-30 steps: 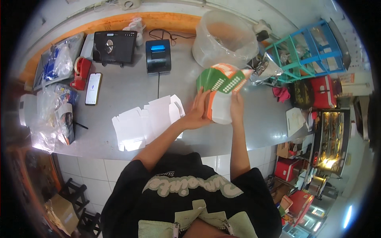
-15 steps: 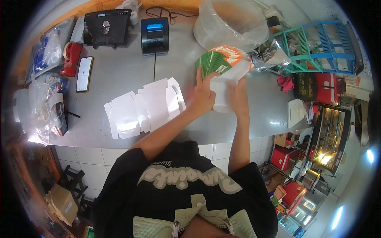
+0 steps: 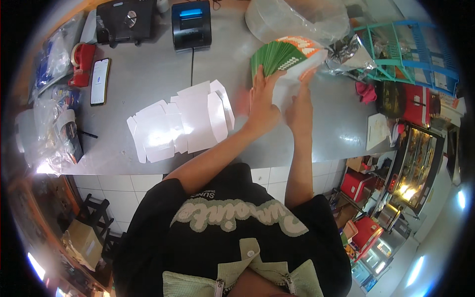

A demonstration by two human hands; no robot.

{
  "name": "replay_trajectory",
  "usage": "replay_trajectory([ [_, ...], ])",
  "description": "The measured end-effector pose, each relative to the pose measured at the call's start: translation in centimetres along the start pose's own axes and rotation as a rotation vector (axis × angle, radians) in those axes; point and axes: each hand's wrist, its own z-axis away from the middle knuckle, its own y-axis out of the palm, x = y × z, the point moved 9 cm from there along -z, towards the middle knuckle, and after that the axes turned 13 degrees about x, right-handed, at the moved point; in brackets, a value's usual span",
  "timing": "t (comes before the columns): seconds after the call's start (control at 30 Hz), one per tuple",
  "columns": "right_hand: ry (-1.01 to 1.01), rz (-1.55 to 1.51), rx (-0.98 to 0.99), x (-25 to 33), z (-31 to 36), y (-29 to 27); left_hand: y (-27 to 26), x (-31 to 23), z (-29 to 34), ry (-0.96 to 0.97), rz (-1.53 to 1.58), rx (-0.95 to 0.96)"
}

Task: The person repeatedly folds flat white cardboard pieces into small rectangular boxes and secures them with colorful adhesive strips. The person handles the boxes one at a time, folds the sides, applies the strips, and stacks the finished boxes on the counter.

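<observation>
A fan of green, orange and white printed sheets (image 3: 278, 57) lies on the steel counter, overlapping like spread cards. My left hand (image 3: 264, 101) rests on its near left part, fingers stretched and apart on the green edges. At the right side, my right hand (image 3: 300, 110) has its fingers against the sheets' orange and white edge. Its fingertips are slightly blurred and its grip is partly hidden. Pale sheet surface shows between the two hands. Left of my left hand lie flat white die-cut box blanks (image 3: 198, 119), partly overlapping.
Behind the fan stands a clear plastic-lined tub (image 3: 297, 22). Crumpled foil (image 3: 349, 59) and a teal rack (image 3: 401, 54) are to the right. A black printer (image 3: 192, 29), a phone (image 3: 100, 81), a red tape dispenser (image 3: 83, 64) and plastic bags (image 3: 49, 119) occupy the far middle and left.
The view has shifted, so the counter's things sit higher. My hands have moved up along the sheets. The white sheet that reached toward me between my hands shows less now.
</observation>
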Motion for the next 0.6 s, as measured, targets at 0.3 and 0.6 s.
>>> replay_trajectory([
  [0.3,0.139,0.051,-0.001,-0.8,1.5,1.4,0.8,0.7,1.5,0.071,-0.009,0.033],
  [0.6,-0.397,-0.069,-0.824,0.8,12.5,-3.3,-4.8,-1.1,7.1,0.357,0.025,0.204],
])
